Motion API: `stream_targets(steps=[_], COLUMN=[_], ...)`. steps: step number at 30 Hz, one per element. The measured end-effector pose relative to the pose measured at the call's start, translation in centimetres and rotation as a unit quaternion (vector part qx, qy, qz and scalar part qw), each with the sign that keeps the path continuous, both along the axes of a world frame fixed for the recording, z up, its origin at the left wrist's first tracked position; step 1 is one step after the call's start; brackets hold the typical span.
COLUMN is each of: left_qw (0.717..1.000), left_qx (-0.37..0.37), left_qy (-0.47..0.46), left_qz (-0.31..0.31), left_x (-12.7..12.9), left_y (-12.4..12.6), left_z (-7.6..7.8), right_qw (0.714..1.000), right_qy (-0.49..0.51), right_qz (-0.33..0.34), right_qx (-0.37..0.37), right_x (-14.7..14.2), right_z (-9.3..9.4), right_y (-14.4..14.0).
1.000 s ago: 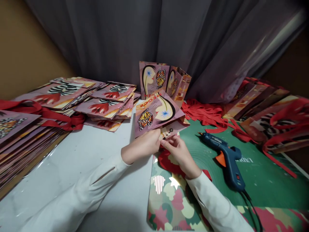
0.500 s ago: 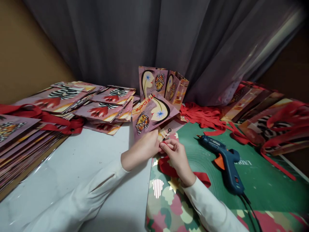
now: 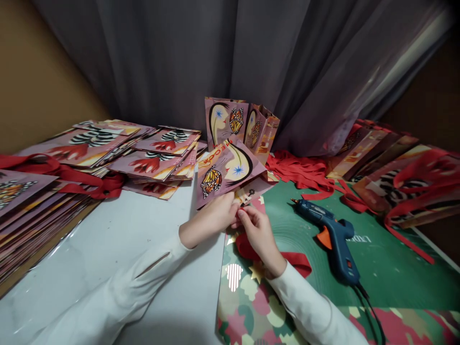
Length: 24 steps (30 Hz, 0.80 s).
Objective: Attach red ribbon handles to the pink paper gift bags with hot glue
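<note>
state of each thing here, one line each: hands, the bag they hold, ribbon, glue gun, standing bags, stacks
left hand: gripping the paper bag's edge
right hand: pinching the red ribbon at the bag's edge
paper bag: flat, tilted up off the table
red ribbon: loose, trailing under the right wrist
glue gun: lying on its side on the green mat, untouched
standing bags: opened, upright
flat bag stacks: folded, piled

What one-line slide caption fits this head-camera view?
Both hands, left hand and right hand, pinch a red ribbon at a butterfly-print paper bag, glue gun lying alongside.
</note>
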State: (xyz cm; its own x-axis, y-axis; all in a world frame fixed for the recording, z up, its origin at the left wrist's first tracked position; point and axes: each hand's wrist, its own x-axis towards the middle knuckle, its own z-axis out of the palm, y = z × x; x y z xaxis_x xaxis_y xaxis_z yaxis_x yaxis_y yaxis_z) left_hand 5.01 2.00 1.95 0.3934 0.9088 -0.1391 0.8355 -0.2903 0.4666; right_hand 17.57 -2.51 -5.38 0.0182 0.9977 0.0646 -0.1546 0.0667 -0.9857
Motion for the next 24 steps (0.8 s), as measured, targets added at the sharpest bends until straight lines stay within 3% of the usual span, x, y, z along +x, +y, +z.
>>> stream_targets(steps=[7, 11, 16, 21, 23, 24], left_qw=[1.000, 0.998, 0.983, 0.965, 0.963, 0.964], left_qx=[0.011, 0.034, 0.051, -0.008, 0.000, 0.009], left_qy=[-0.012, -0.040, -0.175, -0.260, -0.270, -0.266], left_qz=[0.020, 0.028, 0.030, 0.017, 0.012, 0.013], left_x=[0.0, -0.8, -2.6, -3.7, -3.8, -3.8], left_y=[0.3, 1.4, 3.4, 4.2, 4.0, 3.9], left_z=[-0.3, 0.2, 0.6, 0.8, 1.1, 1.4], right_qw=[0.998, 0.992, 0.974, 0.956, 0.951, 0.950], right_qy=[-0.063, -0.127, -0.220, -0.275, -0.289, -0.285], right_qz=[-0.002, -0.002, 0.017, 0.029, -0.014, -0.073], right_qx=[0.008, -0.022, -0.044, -0.094, -0.112, -0.107], right_x=[-0.1, 0.3, 2.5, 6.8, 8.4, 9.0], right_z=[0.2, 1.1, 2.4, 3.4, 3.3, 3.1], right_y=[-0.1, -1.6, -7.0, -14.0, -16.8, -18.2])
